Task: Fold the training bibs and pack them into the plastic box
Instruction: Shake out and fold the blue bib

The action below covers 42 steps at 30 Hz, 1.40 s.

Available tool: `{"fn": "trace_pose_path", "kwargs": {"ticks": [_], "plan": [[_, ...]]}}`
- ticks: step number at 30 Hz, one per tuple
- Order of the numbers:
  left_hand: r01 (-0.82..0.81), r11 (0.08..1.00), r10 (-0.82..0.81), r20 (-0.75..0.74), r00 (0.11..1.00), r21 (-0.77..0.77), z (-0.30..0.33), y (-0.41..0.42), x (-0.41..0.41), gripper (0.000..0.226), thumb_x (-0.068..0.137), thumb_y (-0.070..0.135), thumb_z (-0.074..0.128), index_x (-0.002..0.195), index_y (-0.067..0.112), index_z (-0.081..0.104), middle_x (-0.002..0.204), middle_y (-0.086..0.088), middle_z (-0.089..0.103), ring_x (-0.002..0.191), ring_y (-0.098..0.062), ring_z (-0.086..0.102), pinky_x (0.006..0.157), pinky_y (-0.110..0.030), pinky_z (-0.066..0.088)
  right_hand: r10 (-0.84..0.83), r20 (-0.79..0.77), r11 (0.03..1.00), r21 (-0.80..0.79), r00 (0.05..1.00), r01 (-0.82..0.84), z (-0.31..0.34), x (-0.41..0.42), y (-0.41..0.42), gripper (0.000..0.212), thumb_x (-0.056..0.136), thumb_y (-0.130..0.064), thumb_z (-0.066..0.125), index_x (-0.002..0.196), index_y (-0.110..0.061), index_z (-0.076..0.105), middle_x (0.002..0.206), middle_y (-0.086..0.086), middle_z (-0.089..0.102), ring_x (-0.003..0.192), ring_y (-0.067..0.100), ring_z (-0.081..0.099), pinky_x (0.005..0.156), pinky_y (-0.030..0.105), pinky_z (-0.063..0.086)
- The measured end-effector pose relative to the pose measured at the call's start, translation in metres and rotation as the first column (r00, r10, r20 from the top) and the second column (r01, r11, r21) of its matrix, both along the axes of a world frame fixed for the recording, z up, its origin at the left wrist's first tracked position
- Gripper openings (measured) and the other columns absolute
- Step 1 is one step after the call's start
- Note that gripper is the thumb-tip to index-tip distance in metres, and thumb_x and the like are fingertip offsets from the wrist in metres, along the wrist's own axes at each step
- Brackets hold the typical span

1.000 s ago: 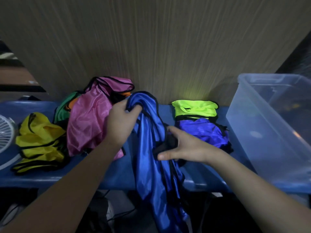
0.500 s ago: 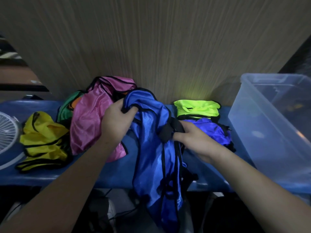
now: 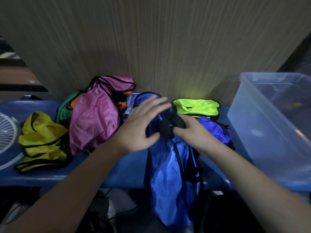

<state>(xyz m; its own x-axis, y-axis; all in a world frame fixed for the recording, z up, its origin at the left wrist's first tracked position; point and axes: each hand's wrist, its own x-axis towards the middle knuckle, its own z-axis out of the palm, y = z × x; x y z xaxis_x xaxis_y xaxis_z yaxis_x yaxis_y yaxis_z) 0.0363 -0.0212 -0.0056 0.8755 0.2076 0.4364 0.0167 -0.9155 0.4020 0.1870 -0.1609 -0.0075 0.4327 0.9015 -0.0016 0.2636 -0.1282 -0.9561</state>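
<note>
Letting go of the top hem 0.5 s back, our left hand [image 3: 138, 130] now hovers with its fingers [image 3: 156, 102] spread apart over the blue bib [image 3: 168, 174], while our right hand [image 3: 193, 133] has its fingers [image 3: 178, 130] clamped on the bib's black trim [image 3: 170, 126]. We judge the fold is only starting. Below the fingers, the shiny bib hangs bunched over the counter [image 3: 42, 175] edge; the plastic box [image 3: 272, 121] sits right of them
</note>
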Motion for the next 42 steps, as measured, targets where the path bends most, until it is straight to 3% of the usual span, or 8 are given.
{"fn": "trace_pose_path", "kwargs": {"ticks": [6, 12, 15, 23, 27, 32, 38, 42], "plan": [[0.048, 0.999, -0.046, -0.08, 0.996, 0.021, -0.011, -0.004, 0.009, 0.063, 0.078, 0.042, 0.069, 0.136, 0.025, 0.052, 0.13, 0.009, 0.058, 0.127, -0.009, 0.049, 0.106, -0.025, 0.03, 0.134, -0.037, 0.991, -0.022, 0.99, -0.135, -0.004, -0.001, -0.005, 0.014, 0.083, -0.002, 0.065, 0.097, -0.004, 0.062, 0.085, 0.003, 0.059, 0.081, 0.011, 0.053, 0.076, 0.032, 0.041], [-0.18, 0.984, 0.18, -0.018, 0.983, 0.01, -0.006, 0.002, 0.003, 0.016, 0.074, 0.025, 0.061, 0.088, 0.027, 0.068, 0.086, 0.014, 0.068, 0.086, -0.014, 0.064, 0.081, -0.035, 0.045, 0.151, -0.181, 0.965, -0.186, 0.972, -0.185, 0.0, 0.002, -0.011, 0.046, 0.082, -0.021, 0.079, 0.119, -0.012, 0.053, 0.091, 0.007, 0.068, 0.07, 0.008, 0.066, 0.063, 0.02, 0.053], [-0.322, 0.946, 0.322, 0.0, 0.947, -0.042, -0.004, -0.001, 0.002, 0.014, 0.073, 0.032, 0.058, 0.084, 0.028, 0.066, 0.082, 0.013, 0.069, 0.081, -0.014, 0.064, 0.071, -0.035, 0.049, 0.258, -0.106, 0.916, -0.29, 0.96, -0.278, -0.006, -0.002, -0.014, 0.07, 0.07, -0.04, 0.087, 0.129, -0.021, 0.054, 0.119, -0.002, 0.07, 0.111, 0.01, 0.067, 0.102, 0.038, 0.052], [-0.501, 0.851, 0.513, 0.049, 0.857, -0.157, 0.005, 0.002, -0.006, 0.016, 0.074, 0.035, 0.055, 0.082, 0.023, 0.061, 0.065, 0.005, 0.061, 0.065, -0.019, 0.059, 0.061, -0.035, 0.047, 0.245, 0.071, 0.909, -0.362, 0.967, -0.204, -0.006, -0.007, -0.013, 0.074, 0.064, -0.032, 0.093, 0.125, -0.025, 0.053, 0.115, -0.008, 0.07, 0.106, 0.006, 0.067, 0.101, 0.036, 0.052], [-0.554, 0.803, 0.58, 0.077, 0.811, -0.222, 0.005, -0.001, -0.006, 0.011, 0.082, 0.024, 0.066, 0.078, 0.019, 0.057, 0.059, 0.002, 0.056, 0.055, -0.009, 0.052, 0.05, -0.023, 0.034, 0.271, 0.189, 0.887, -0.429, 0.944, -0.169, -0.003, -0.018, -0.016, 0.112, 0.059, -0.049, 0.092, 0.15, -0.034, 0.029, 0.143, -0.012, 0.039, 0.133, 0.005, 0.042, 0.115, 0.028, 0.035], [-0.566, 0.775, 0.61, 0.102, 0.786, -0.281, 0.004, -0.004, 0.0, 0.023, 0.082, 0.017, 0.068, 0.073, 0.021, 0.048, 0.053, 0.005, 0.047, 0.049, -0.005, 0.047, 0.046, -0.019, 0.023, 0.185, 0.401, 0.91, -0.415, 0.897, -0.002, -0.024, -0.046, -0.009, 0.131, 0.05, -0.067, 0.085, 0.154, -0.038, 0.01, 0.143, -0.005, 0.029, 0.137, 0.019, 0.029, 0.116, 0.04, 0.032], [-0.511, 0.787, 0.589, 0.173, 0.789, -0.347, 0.003, 0.005, -0.005, 0.019, 0.082, 0.016, 0.066, 0.076, 0.016, 0.048, 0.058, -0.003, 0.046, 0.051, -0.012, 0.037, 0.05, -0.029, 0.028, 0.005, 0.783, 0.963, -0.171, 0.622, 0.207, -0.042, -0.058, -0.004, 0.072, 0.072, -0.034, 0.072, 0.135, -0.022, 0.039, 0.12, 0.001, 0.042, 0.113, 0.027, 0.046, 0.094, 0.039, 0.043], [-0.491, 0.81, 0.55, 0.127, 0.826, -0.32, 0.004, 0.012, -0.017, 0.017, 0.084, 0.014, 0.066, 0.08, 0.018, 0.05, 0.062, -0.003, 0.05, 0.055, -0.014, 0.041, 0.052, -0.031, 0.031, -0.017, 0.72, 0.985, -0.108, 0.694, 0.137, -0.034, -0.037, -0.001, 0.047, 0.073, -0.009, 0.067, 0.118, -0.018, 0.055, 0.111, 0.0, 0.049, 0.107, 0.027, 0.051, 0.083, 0.042, 0.049]]}}
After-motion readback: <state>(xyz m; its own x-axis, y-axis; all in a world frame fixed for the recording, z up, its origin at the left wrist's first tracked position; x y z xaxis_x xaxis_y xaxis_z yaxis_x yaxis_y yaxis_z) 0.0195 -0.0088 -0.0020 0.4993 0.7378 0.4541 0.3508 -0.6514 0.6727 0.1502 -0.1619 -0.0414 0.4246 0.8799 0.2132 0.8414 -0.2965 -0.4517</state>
